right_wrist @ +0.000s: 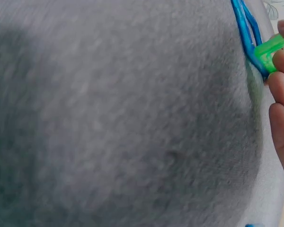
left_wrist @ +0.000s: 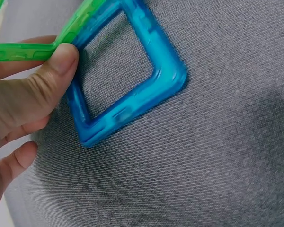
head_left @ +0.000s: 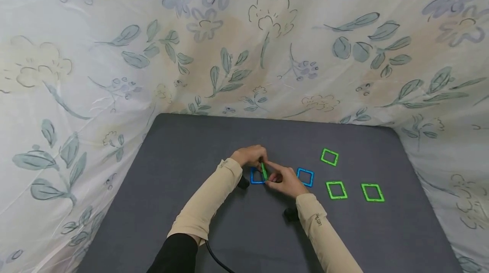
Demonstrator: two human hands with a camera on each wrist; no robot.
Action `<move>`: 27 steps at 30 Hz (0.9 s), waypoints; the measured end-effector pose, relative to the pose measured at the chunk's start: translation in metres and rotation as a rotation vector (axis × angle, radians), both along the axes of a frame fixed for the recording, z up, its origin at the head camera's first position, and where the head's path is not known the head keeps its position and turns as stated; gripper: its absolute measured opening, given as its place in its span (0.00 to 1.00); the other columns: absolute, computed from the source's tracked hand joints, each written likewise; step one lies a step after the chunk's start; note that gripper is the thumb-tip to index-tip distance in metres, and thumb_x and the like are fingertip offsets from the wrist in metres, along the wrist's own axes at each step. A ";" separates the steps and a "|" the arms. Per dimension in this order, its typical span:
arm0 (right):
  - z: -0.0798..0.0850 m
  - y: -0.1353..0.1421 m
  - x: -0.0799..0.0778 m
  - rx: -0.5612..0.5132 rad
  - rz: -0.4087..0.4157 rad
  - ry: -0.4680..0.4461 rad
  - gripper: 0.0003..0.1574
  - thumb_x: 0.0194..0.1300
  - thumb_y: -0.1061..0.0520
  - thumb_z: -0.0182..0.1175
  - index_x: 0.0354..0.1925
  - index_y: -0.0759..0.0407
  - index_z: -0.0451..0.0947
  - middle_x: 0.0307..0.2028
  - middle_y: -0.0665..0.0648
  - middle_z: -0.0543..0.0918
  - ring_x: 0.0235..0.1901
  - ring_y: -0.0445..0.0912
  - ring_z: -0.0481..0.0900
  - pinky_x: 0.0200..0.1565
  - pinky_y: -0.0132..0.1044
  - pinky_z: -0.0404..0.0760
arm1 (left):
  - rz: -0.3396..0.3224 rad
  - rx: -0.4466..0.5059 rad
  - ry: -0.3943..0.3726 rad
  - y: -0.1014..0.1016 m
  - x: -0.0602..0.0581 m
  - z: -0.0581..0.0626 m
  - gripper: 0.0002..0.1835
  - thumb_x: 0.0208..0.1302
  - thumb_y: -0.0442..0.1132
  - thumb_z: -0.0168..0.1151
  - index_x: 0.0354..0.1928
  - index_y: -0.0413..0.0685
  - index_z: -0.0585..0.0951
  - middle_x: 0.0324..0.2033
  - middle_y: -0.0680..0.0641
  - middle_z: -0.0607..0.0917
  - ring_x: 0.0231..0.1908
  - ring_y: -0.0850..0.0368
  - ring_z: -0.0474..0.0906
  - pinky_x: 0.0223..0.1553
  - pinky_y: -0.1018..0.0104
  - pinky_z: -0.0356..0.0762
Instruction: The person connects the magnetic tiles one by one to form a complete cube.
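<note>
A green square magnetic tile (head_left: 264,171), an open frame, stands tilted up on one side of a blue square magnetic tile (head_left: 257,182) lying on the table. My left hand (head_left: 250,155) pinches the green tile; the left wrist view shows its thumb (left_wrist: 64,59) on a corner of the green frame, beside the blue tile's edge. From the other side, my right hand (head_left: 284,181) holds the same green tile between thumb and fingers. Only part of this grip appears at the right edge of the right wrist view, where the fingers (right_wrist: 281,82) meet the green tile.
Just right of my right hand lies another blue square tile (head_left: 312,179). Farther right are three green square tiles: one behind (head_left: 336,159), one nearer (head_left: 338,198) and one rightmost (head_left: 375,200). A grey cloth-covered table (head_left: 183,150) meets a floral curtain behind.
</note>
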State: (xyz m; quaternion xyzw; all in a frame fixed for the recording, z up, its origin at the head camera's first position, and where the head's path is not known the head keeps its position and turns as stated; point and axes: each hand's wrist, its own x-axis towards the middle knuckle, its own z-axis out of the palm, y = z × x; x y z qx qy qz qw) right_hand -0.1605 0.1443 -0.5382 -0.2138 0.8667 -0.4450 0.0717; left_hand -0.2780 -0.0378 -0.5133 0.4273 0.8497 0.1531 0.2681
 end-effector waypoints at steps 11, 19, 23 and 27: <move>-0.001 0.013 0.006 0.008 -0.076 0.049 0.43 0.60 0.64 0.73 0.71 0.65 0.70 0.32 0.54 0.88 0.31 0.38 0.84 0.38 0.31 0.84 | 0.027 0.003 -0.044 -0.006 -0.002 0.000 0.02 0.59 0.37 0.76 0.34 0.49 0.93 0.29 0.53 0.91 0.24 0.69 0.74 0.29 0.76 0.73; 0.006 0.041 0.009 0.036 -0.170 0.061 0.41 0.59 0.64 0.74 0.69 0.64 0.73 0.32 0.52 0.85 0.30 0.37 0.81 0.37 0.35 0.83 | 0.139 0.101 -0.115 -0.019 0.002 -0.007 0.03 0.60 0.38 0.76 0.32 0.48 0.93 0.25 0.52 0.91 0.20 0.67 0.73 0.25 0.75 0.71; 0.008 0.054 0.010 0.066 -0.200 0.058 0.39 0.59 0.64 0.74 0.68 0.63 0.74 0.32 0.53 0.85 0.30 0.37 0.81 0.36 0.34 0.82 | 0.218 0.119 -0.089 -0.026 0.008 -0.007 0.07 0.60 0.41 0.76 0.27 0.48 0.92 0.17 0.56 0.83 0.18 0.66 0.67 0.24 0.74 0.65; 0.011 0.068 0.009 0.107 -0.234 0.080 0.39 0.58 0.62 0.76 0.66 0.64 0.76 0.32 0.53 0.84 0.30 0.40 0.82 0.36 0.34 0.82 | 0.286 0.117 -0.021 -0.033 0.016 -0.006 0.13 0.59 0.45 0.77 0.22 0.48 0.89 0.15 0.59 0.75 0.19 0.66 0.63 0.24 0.74 0.61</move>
